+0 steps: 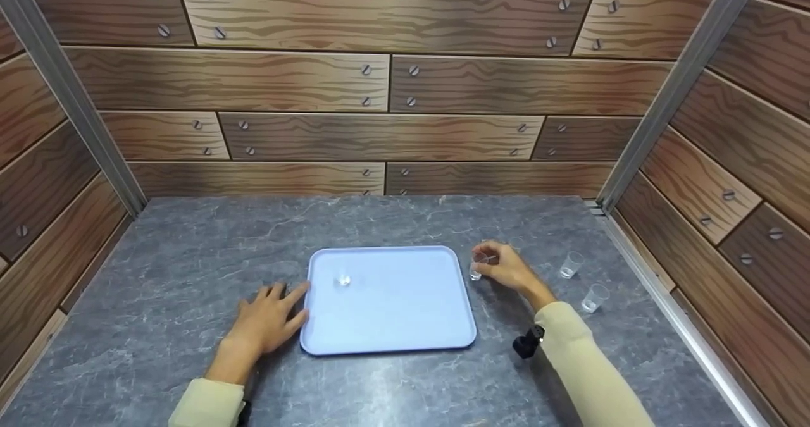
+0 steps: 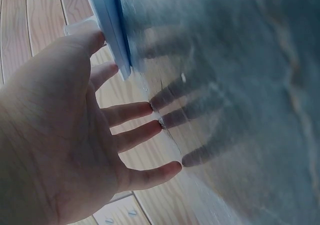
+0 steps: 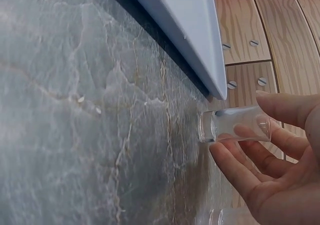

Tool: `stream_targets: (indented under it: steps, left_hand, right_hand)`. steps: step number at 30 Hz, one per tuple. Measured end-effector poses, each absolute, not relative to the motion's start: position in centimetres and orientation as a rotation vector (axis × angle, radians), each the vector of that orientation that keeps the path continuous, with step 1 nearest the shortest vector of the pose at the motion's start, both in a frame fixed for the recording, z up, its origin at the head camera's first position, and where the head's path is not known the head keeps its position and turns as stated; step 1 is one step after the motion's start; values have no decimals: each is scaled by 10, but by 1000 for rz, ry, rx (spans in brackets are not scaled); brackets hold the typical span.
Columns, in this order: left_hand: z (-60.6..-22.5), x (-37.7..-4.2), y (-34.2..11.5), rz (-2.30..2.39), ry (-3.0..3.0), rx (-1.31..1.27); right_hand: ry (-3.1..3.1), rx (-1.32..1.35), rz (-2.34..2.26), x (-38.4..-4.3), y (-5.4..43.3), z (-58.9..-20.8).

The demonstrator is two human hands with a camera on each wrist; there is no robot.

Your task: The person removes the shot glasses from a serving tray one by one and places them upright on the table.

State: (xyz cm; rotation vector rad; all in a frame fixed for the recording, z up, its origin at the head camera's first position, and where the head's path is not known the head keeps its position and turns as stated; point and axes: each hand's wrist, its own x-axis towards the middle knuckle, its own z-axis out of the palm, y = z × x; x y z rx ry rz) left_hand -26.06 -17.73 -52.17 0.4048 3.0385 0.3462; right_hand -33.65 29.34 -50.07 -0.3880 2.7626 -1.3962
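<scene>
A light blue tray [image 1: 405, 300] lies on the table, with one clear shot glass [image 1: 343, 279] standing on its left part. My left hand [image 1: 266, 319] has its fingers spread beside the tray; thumb and forefinger touch its left edge, while the other fingertips meet the tabletop in the left wrist view. Just off the tray's right edge, my right hand [image 1: 504, 267] grips another clear shot glass [image 3: 235, 125] between thumb and fingers. That glass is upright, its thick base close to the table.
Two more clear shot glasses, one farther back [image 1: 571, 265] and one nearer [image 1: 595, 298], stand to the right of my right forearm. Wood-patterned walls [image 1: 304, 79] enclose the grey marbled table [image 1: 190, 237] at the back and both sides.
</scene>
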Motion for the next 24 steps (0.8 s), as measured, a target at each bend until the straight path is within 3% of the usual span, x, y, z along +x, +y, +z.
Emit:
stream_targets:
  steps: [24]
  left_hand:
    - [-523,-264,-178,330,3011,384]
  right_hand:
    - [2814,-373,-1417,-332,275,-477]
